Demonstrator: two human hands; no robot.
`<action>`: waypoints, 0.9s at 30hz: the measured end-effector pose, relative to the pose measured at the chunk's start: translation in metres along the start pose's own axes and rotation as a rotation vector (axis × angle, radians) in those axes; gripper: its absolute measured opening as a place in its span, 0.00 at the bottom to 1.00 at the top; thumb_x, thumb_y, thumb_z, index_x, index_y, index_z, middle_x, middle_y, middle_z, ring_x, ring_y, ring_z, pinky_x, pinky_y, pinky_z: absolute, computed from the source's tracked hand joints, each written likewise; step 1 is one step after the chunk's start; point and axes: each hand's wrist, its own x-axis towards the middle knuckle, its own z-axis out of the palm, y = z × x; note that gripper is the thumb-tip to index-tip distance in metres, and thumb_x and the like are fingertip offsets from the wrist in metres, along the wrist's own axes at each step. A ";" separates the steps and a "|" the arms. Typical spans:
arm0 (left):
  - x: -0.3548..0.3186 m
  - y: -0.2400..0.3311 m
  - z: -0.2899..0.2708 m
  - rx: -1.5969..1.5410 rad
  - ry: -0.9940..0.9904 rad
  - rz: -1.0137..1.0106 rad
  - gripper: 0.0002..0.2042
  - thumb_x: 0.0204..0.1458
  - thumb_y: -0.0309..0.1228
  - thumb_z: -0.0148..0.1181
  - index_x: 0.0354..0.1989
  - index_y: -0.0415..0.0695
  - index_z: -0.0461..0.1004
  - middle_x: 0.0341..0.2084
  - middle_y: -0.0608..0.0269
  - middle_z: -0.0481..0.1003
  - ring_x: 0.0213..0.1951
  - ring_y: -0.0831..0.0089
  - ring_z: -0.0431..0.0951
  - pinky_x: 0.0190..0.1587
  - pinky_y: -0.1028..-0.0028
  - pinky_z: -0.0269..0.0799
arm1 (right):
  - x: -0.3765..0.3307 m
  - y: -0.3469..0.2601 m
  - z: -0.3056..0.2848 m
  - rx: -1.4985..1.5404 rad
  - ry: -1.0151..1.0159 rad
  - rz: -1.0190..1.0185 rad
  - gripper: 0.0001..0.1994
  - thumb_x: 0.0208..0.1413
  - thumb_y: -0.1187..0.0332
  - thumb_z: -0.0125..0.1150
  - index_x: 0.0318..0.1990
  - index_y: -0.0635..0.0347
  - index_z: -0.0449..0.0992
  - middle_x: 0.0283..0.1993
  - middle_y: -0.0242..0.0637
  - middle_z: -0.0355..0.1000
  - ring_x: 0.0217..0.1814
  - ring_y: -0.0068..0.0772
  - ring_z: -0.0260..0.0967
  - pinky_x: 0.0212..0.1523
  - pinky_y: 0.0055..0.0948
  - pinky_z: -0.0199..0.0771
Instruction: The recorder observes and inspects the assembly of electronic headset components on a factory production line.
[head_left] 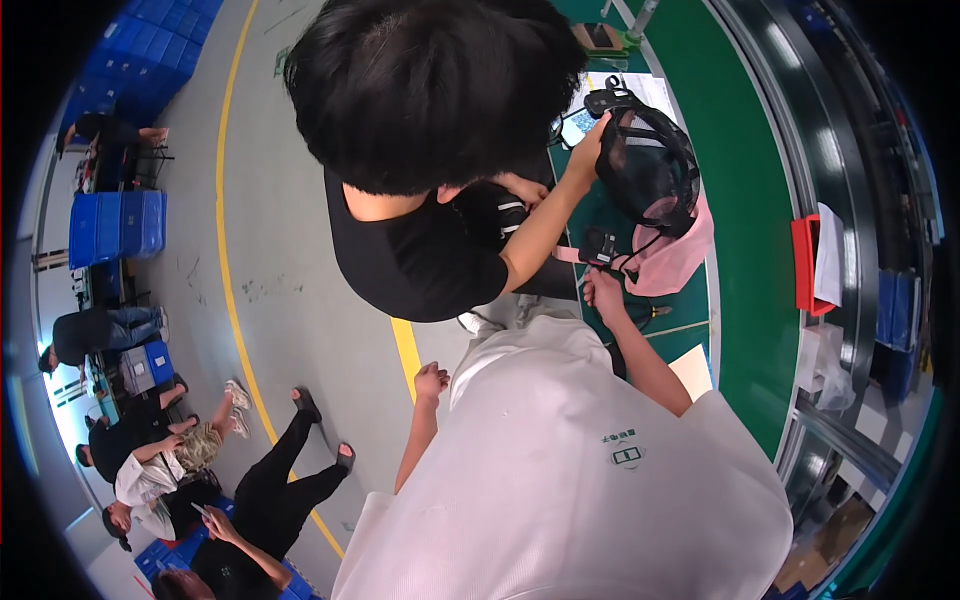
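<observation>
My right hand (603, 295) is over the green table with its fingers closed, just below a small black camera-like device (599, 246) with a black cable. What the fingers pinch, if anything, is too small to make out. Low beside my white shirt, my left hand (431, 381) hangs with curled fingers, and nothing shows in it. A person in black (415, 255) bends over the table in front of me. That person's hand (588, 155) grips the edge of a black mesh cap (648, 165) with a dark device on its band. A pink cloth item (675, 255) lies beneath the cap.
Near my right forearm lies a dark hand tool (655, 312), with a pale sheet (692, 371) beside it. A red holder with paper (805, 265) stands right of the green table (745, 330). Blue bins (118, 228) and several seated people are at left, beyond a yellow floor line (222, 215).
</observation>
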 end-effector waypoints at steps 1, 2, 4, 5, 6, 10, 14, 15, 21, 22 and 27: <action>0.001 0.000 0.000 -0.005 -0.005 -0.005 0.12 0.55 0.32 0.45 0.43 0.38 0.65 0.21 0.61 0.70 0.18 0.74 0.69 0.18 0.78 0.62 | -0.001 -0.002 0.000 0.002 0.001 -0.001 0.14 0.59 0.59 0.43 0.29 0.59 0.68 0.19 0.29 0.64 0.17 0.19 0.60 0.17 0.19 0.59; 0.002 0.000 0.000 -0.003 -0.006 -0.004 0.12 0.55 0.32 0.45 0.43 0.38 0.65 0.21 0.61 0.70 0.18 0.74 0.69 0.18 0.78 0.62 | -0.002 -0.004 0.001 -0.094 0.021 0.004 0.14 0.58 0.59 0.44 0.29 0.60 0.69 0.19 0.29 0.65 0.17 0.18 0.60 0.17 0.18 0.59; 0.002 0.001 0.001 -0.016 -0.016 -0.001 0.12 0.54 0.32 0.45 0.43 0.39 0.65 0.21 0.61 0.70 0.18 0.74 0.69 0.18 0.78 0.61 | -0.002 -0.002 -0.002 -0.189 0.045 0.010 0.14 0.57 0.59 0.45 0.30 0.61 0.70 0.20 0.29 0.65 0.17 0.17 0.61 0.17 0.17 0.60; 0.002 0.000 0.001 -0.014 -0.018 -0.001 0.12 0.54 0.32 0.45 0.43 0.39 0.65 0.21 0.61 0.70 0.18 0.74 0.69 0.18 0.78 0.61 | -0.001 0.001 -0.005 -0.281 0.064 0.009 0.14 0.56 0.59 0.46 0.30 0.62 0.70 0.20 0.30 0.67 0.18 0.19 0.63 0.18 0.19 0.62; 0.003 0.001 0.002 -0.015 -0.015 -0.003 0.12 0.54 0.32 0.45 0.43 0.39 0.65 0.21 0.61 0.70 0.18 0.74 0.69 0.18 0.78 0.61 | 0.001 0.002 -0.009 -0.374 0.081 0.007 0.14 0.55 0.60 0.47 0.30 0.63 0.71 0.20 0.32 0.68 0.19 0.22 0.65 0.20 0.21 0.64; 0.002 0.001 0.003 -0.012 -0.008 -0.005 0.12 0.54 0.32 0.45 0.43 0.39 0.65 0.20 0.62 0.70 0.18 0.75 0.69 0.18 0.78 0.62 | -0.010 -0.004 -0.014 -0.874 0.215 -0.234 0.13 0.53 0.61 0.49 0.32 0.63 0.72 0.21 0.38 0.71 0.22 0.33 0.69 0.24 0.31 0.67; 0.003 -0.001 0.002 -0.013 -0.018 -0.014 0.12 0.55 0.32 0.45 0.43 0.39 0.65 0.21 0.61 0.70 0.18 0.75 0.69 0.19 0.78 0.62 | -0.033 -0.040 0.000 -0.971 0.318 -0.362 0.11 0.51 0.62 0.51 0.35 0.59 0.73 0.23 0.45 0.71 0.28 0.46 0.70 0.29 0.40 0.68; 0.003 -0.002 0.001 -0.008 -0.014 -0.014 0.12 0.55 0.32 0.45 0.43 0.39 0.65 0.21 0.61 0.70 0.18 0.75 0.69 0.19 0.78 0.62 | -0.034 -0.046 0.003 -0.900 0.306 -0.443 0.11 0.50 0.62 0.52 0.37 0.57 0.73 0.24 0.46 0.71 0.29 0.48 0.70 0.30 0.42 0.67; 0.001 0.000 -0.001 0.016 0.004 -0.002 0.12 0.55 0.33 0.45 0.42 0.39 0.66 0.22 0.61 0.71 0.19 0.74 0.70 0.19 0.78 0.63 | -0.025 -0.062 0.028 -1.066 0.208 -0.453 0.21 0.49 0.63 0.52 0.52 0.51 0.64 0.26 0.53 0.70 0.31 0.54 0.69 0.34 0.42 0.70; 0.001 0.002 -0.001 0.023 0.011 -0.002 0.12 0.55 0.33 0.45 0.42 0.39 0.66 0.22 0.61 0.71 0.19 0.74 0.70 0.19 0.77 0.63 | -0.021 -0.060 0.030 -1.172 0.243 -0.511 0.22 0.50 0.62 0.50 0.54 0.53 0.62 0.27 0.52 0.71 0.29 0.53 0.70 0.31 0.47 0.70; 0.002 -0.001 -0.003 0.009 0.013 0.009 0.11 0.55 0.33 0.45 0.42 0.40 0.66 0.22 0.61 0.71 0.19 0.74 0.70 0.19 0.77 0.63 | -0.020 -0.066 0.037 -1.101 0.221 -0.330 0.24 0.48 0.61 0.52 0.55 0.52 0.61 0.36 0.60 0.69 0.33 0.60 0.68 0.36 0.48 0.70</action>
